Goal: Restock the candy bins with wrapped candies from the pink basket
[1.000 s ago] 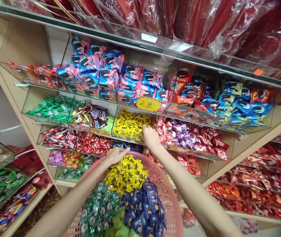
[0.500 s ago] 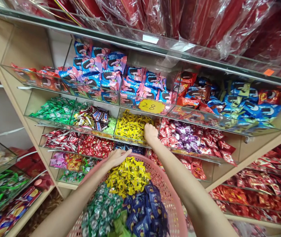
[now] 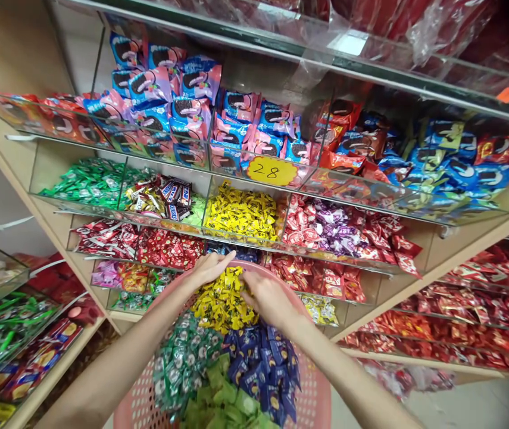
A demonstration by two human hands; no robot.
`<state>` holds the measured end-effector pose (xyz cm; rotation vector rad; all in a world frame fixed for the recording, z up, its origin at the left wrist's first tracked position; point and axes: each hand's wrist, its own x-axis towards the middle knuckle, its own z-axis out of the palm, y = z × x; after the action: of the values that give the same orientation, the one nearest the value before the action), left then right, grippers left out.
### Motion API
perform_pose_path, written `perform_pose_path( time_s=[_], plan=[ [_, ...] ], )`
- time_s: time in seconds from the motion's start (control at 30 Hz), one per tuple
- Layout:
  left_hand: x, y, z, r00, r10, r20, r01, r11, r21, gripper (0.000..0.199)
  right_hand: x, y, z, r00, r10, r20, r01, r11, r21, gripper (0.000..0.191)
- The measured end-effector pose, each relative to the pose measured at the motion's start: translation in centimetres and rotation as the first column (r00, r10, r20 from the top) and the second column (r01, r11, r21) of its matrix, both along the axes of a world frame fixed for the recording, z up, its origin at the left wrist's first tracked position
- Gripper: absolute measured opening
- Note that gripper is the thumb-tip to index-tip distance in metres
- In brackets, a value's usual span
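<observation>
A pink plastic basket (image 3: 313, 375) with a perforated wall stands in front of me, holding wrapped candies in separate heaps. My left hand (image 3: 212, 269) is closed around its far rim, thumb stretched along the edge. Inside, just over the yellow candies (image 3: 218, 304), my right hand (image 3: 269, 298) points down and left. Its thumb and fingers look apart; its palm is hidden. Green-and-silver candies (image 3: 183, 363) fill the left side, dark blue packets (image 3: 263, 369) the right, and light green packets (image 3: 225, 396) the near side. More yellow candies (image 3: 240, 211) lie in a shelf bin above.
Clear-fronted shelves hold pink-and-blue cookie packs (image 3: 191, 113), green candies (image 3: 91, 182), Snickers bars (image 3: 176, 196) and red-and-purple candies (image 3: 321, 226). A yellow price tag (image 3: 272, 171) marked 28 is fixed to a shelf front. Another candy rack (image 3: 472, 298) stands on the right.
My right hand has come down from the yellow candy bin on the shelf into the basket. My left hand stays at the rim. The view has shifted, showing more light green packets.
</observation>
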<state>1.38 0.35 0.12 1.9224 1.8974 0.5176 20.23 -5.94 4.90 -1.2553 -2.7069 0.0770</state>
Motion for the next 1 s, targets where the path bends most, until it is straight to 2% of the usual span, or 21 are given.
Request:
perform_pose_path(
  time_s=[0.07,0.17,0.37,0.57,0.73,0.83,0.93,1.0],
  plan=[
    [0.2,-0.1,0.1,1.000,0.003,-0.006,-0.003,1.000,0.004,0.070,-0.4,-1.1,-2.7,0.999,0.042,0.019,-0.042,0.999,-0.031,0.022],
    [0.7,-0.1,0.1,1.000,0.002,-0.014,-0.002,1.000,0.023,0.068,-2.1,-1.7,-4.9,0.989,0.121,0.081,-0.123,0.992,0.024,0.014],
    [1.5,-0.3,0.3,1.000,-0.009,-0.011,0.009,0.999,0.038,0.067,-5.0,-0.8,-6.8,0.954,0.229,0.193,-0.271,0.935,0.227,0.007],
    [1.3,-0.7,0.4,1.000,0.018,0.002,-0.018,0.999,0.034,0.066,-5.4,-0.3,-8.6,0.949,0.243,0.203,-0.291,0.920,0.263,0.006],
    [1.0,-0.8,0.3,1.000,0.021,-0.004,-0.021,0.999,0.047,0.066,-5.6,-0.9,-8.7,0.953,0.229,0.200,-0.281,0.913,0.294,0.007],
    [0.8,-0.8,0.2,1.000,0.028,-0.002,-0.028,0.998,0.051,0.067,-5.6,-1.6,-8.1,0.950,0.236,0.203,-0.291,0.905,0.309,0.009],
    [0.4,-0.9,0.0,0.999,0.035,0.022,-0.036,0.998,0.044,0.066,-5.0,-1.9,-6.0,0.946,0.262,0.192,-0.312,0.899,0.308,0.009],
    [-0.1,-1.1,-0.1,0.999,0.026,0.032,-0.027,0.999,0.031,0.065,-4.3,-1.2,-3.4,0.949,0.264,0.171,-0.307,0.897,0.319,0.010]
  ],
)
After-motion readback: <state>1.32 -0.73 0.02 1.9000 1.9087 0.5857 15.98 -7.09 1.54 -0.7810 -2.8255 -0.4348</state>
